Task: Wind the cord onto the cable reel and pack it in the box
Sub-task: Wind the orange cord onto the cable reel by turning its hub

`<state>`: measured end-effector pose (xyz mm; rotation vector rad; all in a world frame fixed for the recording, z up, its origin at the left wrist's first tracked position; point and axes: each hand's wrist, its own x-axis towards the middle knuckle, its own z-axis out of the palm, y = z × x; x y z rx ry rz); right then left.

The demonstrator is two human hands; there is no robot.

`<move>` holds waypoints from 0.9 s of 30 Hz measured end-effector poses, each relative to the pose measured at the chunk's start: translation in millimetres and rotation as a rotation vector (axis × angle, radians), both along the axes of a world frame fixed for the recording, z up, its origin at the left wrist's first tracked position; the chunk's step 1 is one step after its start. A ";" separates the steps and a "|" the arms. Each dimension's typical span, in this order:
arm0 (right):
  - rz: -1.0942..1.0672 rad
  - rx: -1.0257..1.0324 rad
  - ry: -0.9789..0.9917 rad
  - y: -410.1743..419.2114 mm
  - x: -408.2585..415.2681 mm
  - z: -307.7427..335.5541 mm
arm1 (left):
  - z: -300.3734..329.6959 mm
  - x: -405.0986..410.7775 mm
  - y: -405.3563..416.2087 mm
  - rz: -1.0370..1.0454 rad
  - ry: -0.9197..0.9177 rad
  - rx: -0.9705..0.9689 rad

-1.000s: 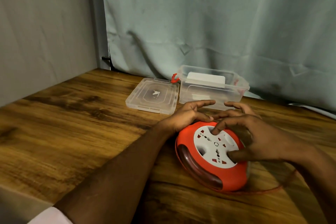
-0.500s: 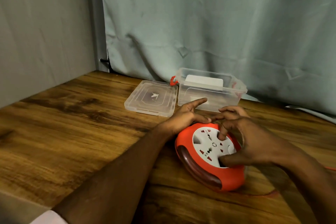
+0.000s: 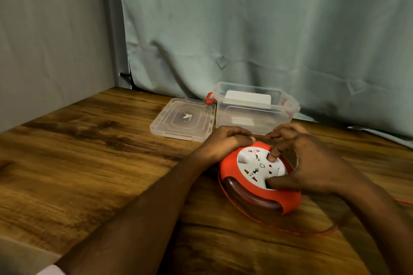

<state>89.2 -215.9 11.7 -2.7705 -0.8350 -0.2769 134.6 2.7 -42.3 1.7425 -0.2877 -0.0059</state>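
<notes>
1. Orange cable reel (image 3: 263,187) lies flat on the wooden table (image 3: 89,163) with both my hands on it, white socket face (image 3: 257,167) up.
2. My left hand (image 3: 225,143) sits on the reel's far-left rim, fingers curled over the orange edge and gripping it.
3. My right hand (image 3: 312,161) covers the right side of the reel. One fingertip (image 3: 271,156) presses down into a recess in the socket face, the thumb lies along the near edge of the white disc, and the other fingers are curled behind. So the right hand grips the disc.
4. Dark tinted window on the reel's near side shows the drum inside; can't tell how much cord is wound in there.
5. Orange cord (image 3: 290,230) is partly still out: it loops on the table round the near-left side of the reel, runs under my right forearm, and goes off toward the right edge of view.
6. Clear plastic box (image 3: 254,109) stands open just behind the reel, near the curtain, with red latches at its ends. A white panel shows on or through it; can't tell whether that is inside or on a wall.
7. Clear lid (image 3: 183,118) lies flat on the table just left of the box, apart from the reel.
8. Grey-green curtain (image 3: 268,29) hangs behind the table; a plain grey wall (image 3: 51,40) is on the left.
9. White sleeve (image 3: 49,271) edge shows at the bottom left on my left arm.
</notes>
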 end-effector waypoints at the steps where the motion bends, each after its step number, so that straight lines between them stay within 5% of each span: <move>1: -0.006 0.002 -0.002 -0.6 0.4 0.1 | 0.9 -0.2 0.8 0.000 0.019 -0.021; 6: -0.093 -0.012 -0.004 0.8 3.5 -0.9 | 0.9 -3.8 -2.7 -0.061 0.074 -0.151; 14: -0.396 0.092 -0.008 24.5 2.5 -23.3 | -4.5 1.4 -8.6 0.177 0.048 -0.381; 27: -0.537 0.022 -0.093 39.6 -3.7 -21.1 | -5.0 4.8 -7.1 0.156 -0.001 -0.406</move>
